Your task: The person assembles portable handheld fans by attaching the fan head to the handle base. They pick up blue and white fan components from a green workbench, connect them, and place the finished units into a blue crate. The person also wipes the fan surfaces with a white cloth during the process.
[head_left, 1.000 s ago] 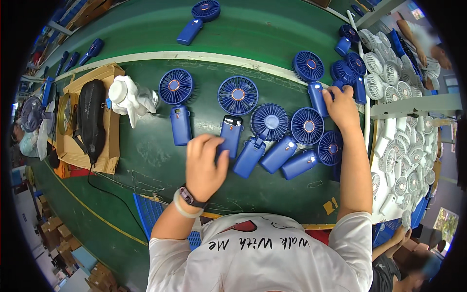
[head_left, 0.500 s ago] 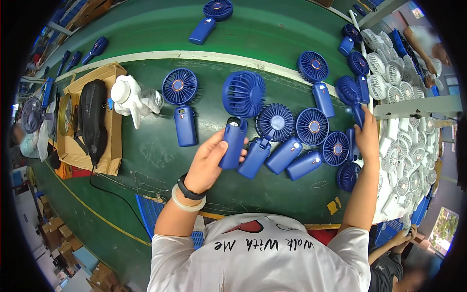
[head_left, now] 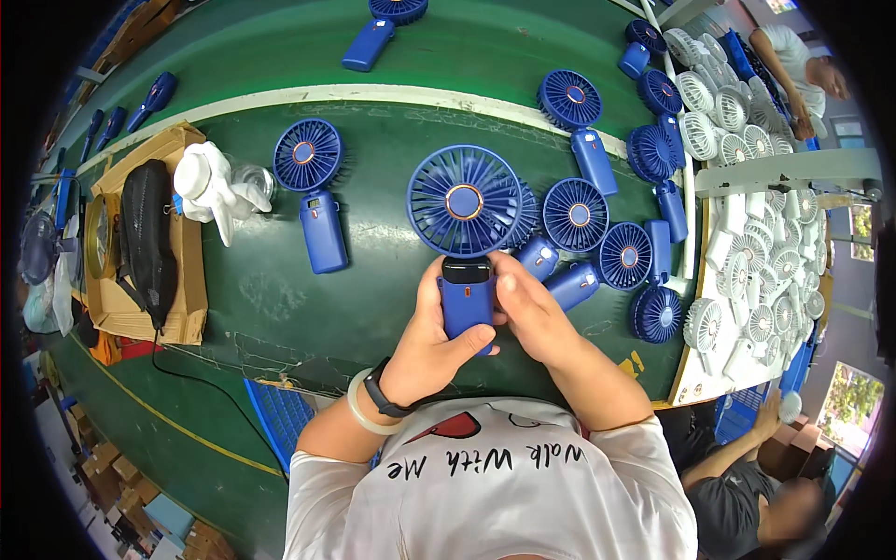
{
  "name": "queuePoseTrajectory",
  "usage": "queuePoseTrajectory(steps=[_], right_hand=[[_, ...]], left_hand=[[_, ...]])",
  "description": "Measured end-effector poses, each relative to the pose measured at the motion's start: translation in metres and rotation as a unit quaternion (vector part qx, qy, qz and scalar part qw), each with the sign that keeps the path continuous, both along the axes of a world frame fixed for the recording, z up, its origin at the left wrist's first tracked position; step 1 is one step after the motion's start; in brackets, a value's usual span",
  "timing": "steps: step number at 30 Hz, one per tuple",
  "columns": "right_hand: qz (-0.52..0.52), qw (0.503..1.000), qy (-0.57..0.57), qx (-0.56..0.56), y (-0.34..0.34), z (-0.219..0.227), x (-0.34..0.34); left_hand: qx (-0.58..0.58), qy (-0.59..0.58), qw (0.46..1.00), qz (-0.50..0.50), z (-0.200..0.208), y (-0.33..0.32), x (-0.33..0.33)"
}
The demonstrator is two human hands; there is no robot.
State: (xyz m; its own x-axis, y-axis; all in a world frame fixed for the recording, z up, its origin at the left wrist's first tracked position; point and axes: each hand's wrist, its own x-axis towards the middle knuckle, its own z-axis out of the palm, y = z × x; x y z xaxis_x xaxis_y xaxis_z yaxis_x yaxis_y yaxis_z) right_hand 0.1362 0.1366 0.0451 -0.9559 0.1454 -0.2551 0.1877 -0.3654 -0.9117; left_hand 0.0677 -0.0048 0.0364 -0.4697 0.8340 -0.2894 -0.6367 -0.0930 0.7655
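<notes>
A blue handheld fan is held in front of me, its round head pointing away and the dark panel on its handle facing up. My left hand wraps the handle from the left, thumb across its lower front. On the other side my right hand grips the handle near its top; some of its fingers are hidden behind the fan. Just right of my hands lie more blue fans, several together on the green table. Another blue fan lies apart to the left.
White fans crowd a board on the right, beneath a grey metal bar. On the left stand a cardboard tray with a black pouch and a white figure-shaped object. Co-workers sit at the right. A blue fan lies on the far green belt.
My right hand has left the blue fans at the right and come to the fan in my left hand. That fan has turned, its front and dark panel now facing up.
</notes>
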Motion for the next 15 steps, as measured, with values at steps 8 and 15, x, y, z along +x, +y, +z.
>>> queuePoseTrajectory(steps=[8,15], right_hand=[[0.01,0.989,-0.095,-0.115,-0.002,-0.011,-0.007],[-0.035,0.997,-0.048,0.042,-0.014,-0.006,-0.013]], left_hand=[[0.004,0.028,1.0,-0.009,0.002,-0.013,0.001],[0.014,0.039,0.999,-0.018,-0.006,-0.015,0.0]])
